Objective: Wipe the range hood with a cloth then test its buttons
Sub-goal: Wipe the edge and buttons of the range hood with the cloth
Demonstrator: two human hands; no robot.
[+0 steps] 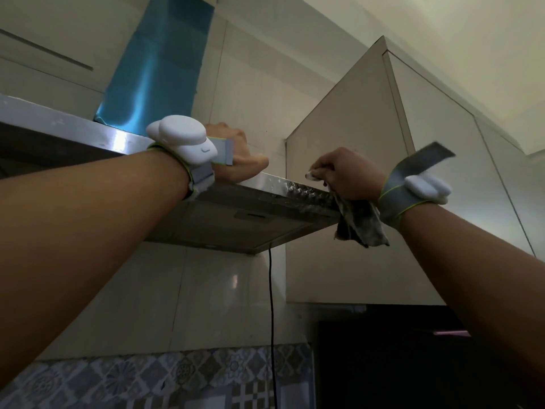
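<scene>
The steel range hood (pixel 236 219) juts out overhead, seen from below, with a row of small round buttons (pixel 303 191) along its front edge. My left hand (pixel 236 154) rests on top of the hood's front rim, fingers curled over the edge with the thumb along the front. My right hand (pixel 345 175) presses a grey, dirty cloth (pixel 359 222) against the hood's right front corner, just right of the buttons; the cloth's loose end hangs below the wrist. Both wrists wear white devices on grey straps.
A blue-filmed chimney (pixel 156 72) rises behind the hood. A beige wall cabinet (pixel 354 119) stands right of the hood, close to my right hand. A black cord (pixel 271 305) hangs down the tiled wall. Patterned tiles (pixel 177 379) run below; a dark opening lies at lower right.
</scene>
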